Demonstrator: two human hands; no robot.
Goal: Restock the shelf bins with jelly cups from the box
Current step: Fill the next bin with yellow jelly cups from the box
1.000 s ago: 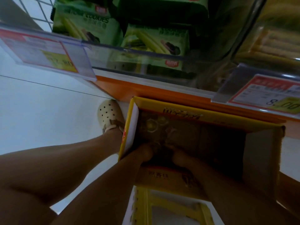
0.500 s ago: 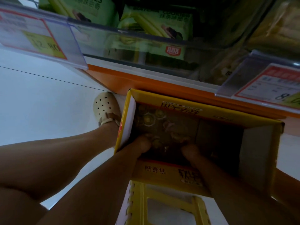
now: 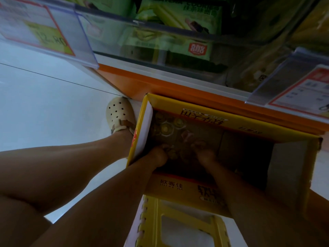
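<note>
In the head view, the open yellow cardboard box [image 3: 231, 125] stood on the floor against the orange base of the shelf [image 3: 160, 86], and both hands were deep inside it. The left hand [image 3: 157, 155] was curled at the near left corner of the box, and the right hand [image 3: 204, 154] was just beside it, on its right. Between the two hands some brownish small things were pressed together, probably jelly cups, but the box was too dark to tell whether the fingers were really closed on them.

Beyond the hands, toward the far left corner of the box, the small round clear-plastic jelly cups [image 3: 166, 130] lay loose. About three or four could be counted there; the others were lost in the shadow.

I judged that such cups are light and stiff at the rim, but smooth and slippery, with a thin foil lid that can be dented. It seemed better to scoop several from below with both palms than to pinch one by its lid.

Above the hands, one shelf bin with a clear plastic front [image 3: 160, 43] held green biscuit packets [image 3: 179, 13], at least two. One yellow plastic stool [image 3: 181, 223] and one cream perforated shoe [image 3: 119, 113] were also visible.
</note>
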